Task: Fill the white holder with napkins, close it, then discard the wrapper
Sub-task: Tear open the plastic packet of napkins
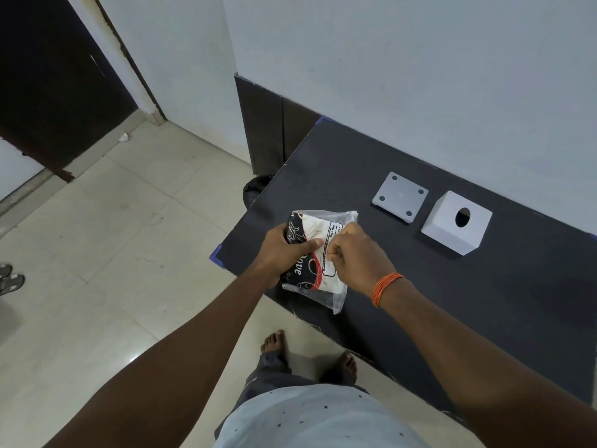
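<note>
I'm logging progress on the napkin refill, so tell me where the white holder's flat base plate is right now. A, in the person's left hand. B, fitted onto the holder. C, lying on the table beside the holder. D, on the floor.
C: the base plate lies flat on the table, apart from the holder.

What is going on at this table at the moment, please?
A person stands at a dark table, holding a wrapped napkin pack. The left hand grips it while the right hand pinches the wrapper, apparently to open it. The white holder and its base plate lie apart, unfilled.
</note>
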